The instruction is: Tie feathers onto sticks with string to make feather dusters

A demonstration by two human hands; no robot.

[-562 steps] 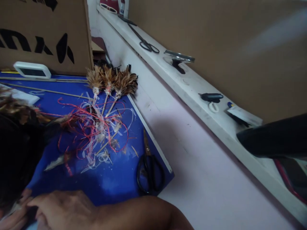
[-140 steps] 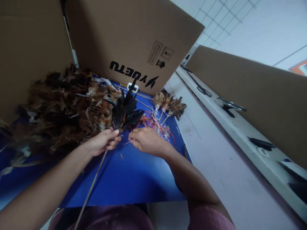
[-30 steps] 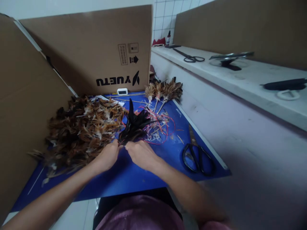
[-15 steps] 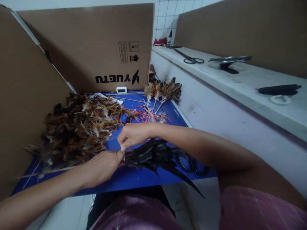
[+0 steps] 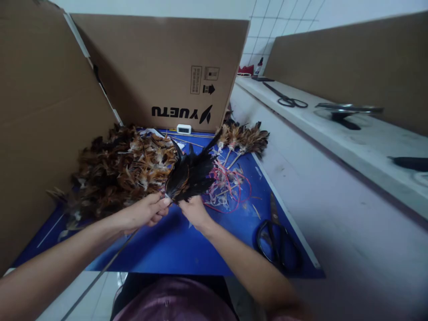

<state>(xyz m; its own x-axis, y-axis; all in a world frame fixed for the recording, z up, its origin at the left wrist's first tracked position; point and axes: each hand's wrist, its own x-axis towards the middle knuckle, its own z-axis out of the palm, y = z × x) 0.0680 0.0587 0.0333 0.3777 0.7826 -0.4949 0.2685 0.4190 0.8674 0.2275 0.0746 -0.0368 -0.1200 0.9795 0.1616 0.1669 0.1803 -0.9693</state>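
My left hand (image 5: 147, 211) pinches the base of a bunch of black feathers (image 5: 192, 171) fixed to a thin stick (image 5: 100, 274) that runs down toward me. My right hand (image 5: 194, 211) grips the same base from the right, fingers closed on it. The black feathers fan up and to the right above the blue mat (image 5: 174, 245). A big heap of brown feathers (image 5: 117, 169) lies just left of my hands. A tangle of red and white strings (image 5: 229, 185) lies just right of the black bunch.
Black scissors (image 5: 279, 243) lie on the mat's right side. Three small brown feather sticks (image 5: 245, 138) rest at the back. Cardboard box panels (image 5: 160, 67) wall the back and left; a small white device (image 5: 183, 129) sits below. A white ledge (image 5: 334, 133) carries scissors and tools.
The black feather bunch, pointing right and down half a second ago, now points up and away. My right arm has uncrossed and its hand sits beside the left at the base.
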